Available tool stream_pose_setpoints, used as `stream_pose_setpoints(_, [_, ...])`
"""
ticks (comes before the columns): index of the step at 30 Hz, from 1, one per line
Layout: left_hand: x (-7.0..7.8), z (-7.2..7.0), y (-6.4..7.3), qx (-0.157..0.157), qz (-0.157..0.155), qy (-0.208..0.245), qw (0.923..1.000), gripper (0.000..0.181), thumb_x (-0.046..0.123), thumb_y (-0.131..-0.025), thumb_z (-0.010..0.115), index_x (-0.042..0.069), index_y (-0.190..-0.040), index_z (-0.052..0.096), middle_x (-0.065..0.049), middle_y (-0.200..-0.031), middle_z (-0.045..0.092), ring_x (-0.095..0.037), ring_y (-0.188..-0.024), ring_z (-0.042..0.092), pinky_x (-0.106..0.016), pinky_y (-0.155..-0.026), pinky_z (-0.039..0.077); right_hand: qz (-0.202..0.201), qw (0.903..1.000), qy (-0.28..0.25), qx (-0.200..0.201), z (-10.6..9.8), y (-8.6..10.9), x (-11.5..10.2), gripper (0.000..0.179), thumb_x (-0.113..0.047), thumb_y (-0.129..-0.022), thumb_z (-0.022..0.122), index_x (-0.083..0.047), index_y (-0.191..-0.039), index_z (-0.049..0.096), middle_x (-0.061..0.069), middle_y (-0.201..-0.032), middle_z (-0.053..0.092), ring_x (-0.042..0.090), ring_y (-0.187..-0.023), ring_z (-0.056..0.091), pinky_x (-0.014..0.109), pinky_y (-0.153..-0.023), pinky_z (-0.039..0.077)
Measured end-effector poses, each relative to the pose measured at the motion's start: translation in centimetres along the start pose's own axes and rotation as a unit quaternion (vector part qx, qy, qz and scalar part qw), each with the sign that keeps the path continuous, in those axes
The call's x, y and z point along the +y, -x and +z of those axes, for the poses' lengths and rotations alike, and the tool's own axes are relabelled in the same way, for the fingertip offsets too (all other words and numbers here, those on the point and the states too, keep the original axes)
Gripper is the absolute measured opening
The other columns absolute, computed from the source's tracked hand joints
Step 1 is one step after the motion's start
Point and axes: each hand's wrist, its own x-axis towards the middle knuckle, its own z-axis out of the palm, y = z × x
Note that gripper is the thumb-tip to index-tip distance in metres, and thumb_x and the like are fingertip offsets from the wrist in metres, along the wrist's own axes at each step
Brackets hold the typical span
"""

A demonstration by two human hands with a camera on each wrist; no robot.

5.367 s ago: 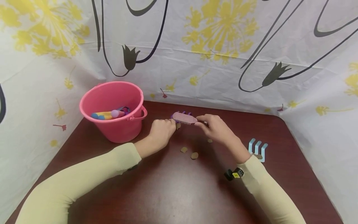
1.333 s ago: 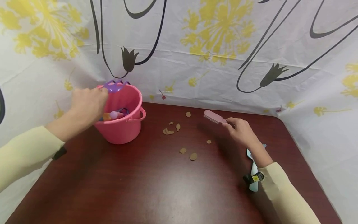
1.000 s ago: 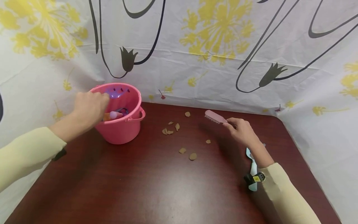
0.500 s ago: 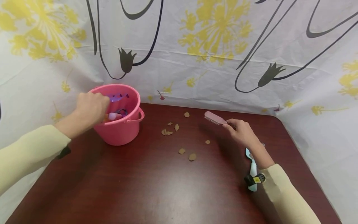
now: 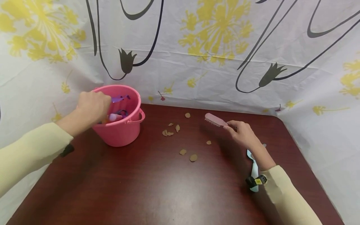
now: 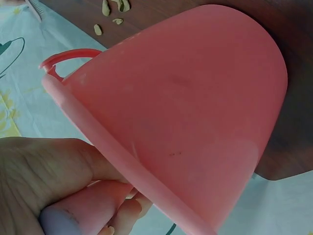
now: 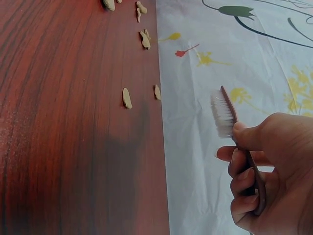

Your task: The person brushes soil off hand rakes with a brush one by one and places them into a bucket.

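My left hand [image 5: 94, 106] is over the left rim of the pink bucket [image 5: 119, 136]. It grips a toy rake by its pink handle [image 6: 93, 200], which has a lavender end; the purple rake head [image 5: 118, 99] is down inside the bucket's mouth. In the left wrist view the bucket wall hides the rake's head. My right hand [image 5: 243, 134] holds a pink hairbrush-like brush [image 5: 215, 120] by its handle above the table. Its pale bristles [image 7: 223, 115] show in the right wrist view, with the fingers curled round the dark handle.
Several brown flat pieces [image 5: 193, 157] lie scattered on the dark red table [image 5: 157, 190]. A light blue toy rake [image 5: 254, 172] lies partly under my right forearm. Other toy handles [image 5: 115, 117] sit inside the bucket. A flower-printed white sheet [image 5: 168, 56] surrounds the table.
My left hand has carried the purple rake from mid-table to the bucket and lowered its head inside. My right hand, with the brush, moved right and has since stayed nearly still.
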Motion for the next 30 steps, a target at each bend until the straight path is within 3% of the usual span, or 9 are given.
stream_pose_setpoints(8, [-0.1,0.0,0.0,0.007,0.005,0.004,1.0000,0.020,0.011,-0.077,0.076,0.003,-0.073,0.058,-0.010,-0.062,0.052,-0.032,-0.060,0.055,-0.045,-0.052,0.049,0.003,1.0000,0.003,-0.003,0.1,0.3,0.2,0.034,-0.024,-0.103,0.062,0.004,-0.122,0.067,0.020,-0.109,0.070,0.031,-0.088,0.062,0.052,-0.079,0.049])
stream_pose_setpoints(21, [0.0,0.2,-1.1,-0.025,0.009,0.008,0.9996,0.027,0.014,-0.071,0.083,0.001,-0.085,0.065,-0.013,-0.071,0.058,-0.037,-0.068,0.059,-0.055,-0.057,0.052,0.005,0.9999,-0.001,-0.009,0.4,0.5,0.3,0.038,-0.026,-0.103,0.062,0.005,-0.124,0.066,0.022,-0.113,0.068,0.033,-0.093,0.063,0.055,-0.082,0.050])
stream_pose_setpoints(30, [0.0,0.8,-2.2,-0.032,0.020,0.003,0.9993,0.036,0.024,-0.071,0.088,0.003,-0.086,0.063,-0.012,-0.072,0.057,-0.034,-0.068,0.060,-0.052,-0.057,0.052,0.001,1.0000,-0.001,-0.006,0.1,0.6,0.9,0.038,-0.027,-0.104,0.061,0.004,-0.124,0.066,0.021,-0.111,0.069,0.030,-0.089,0.063,0.051,-0.077,0.050])
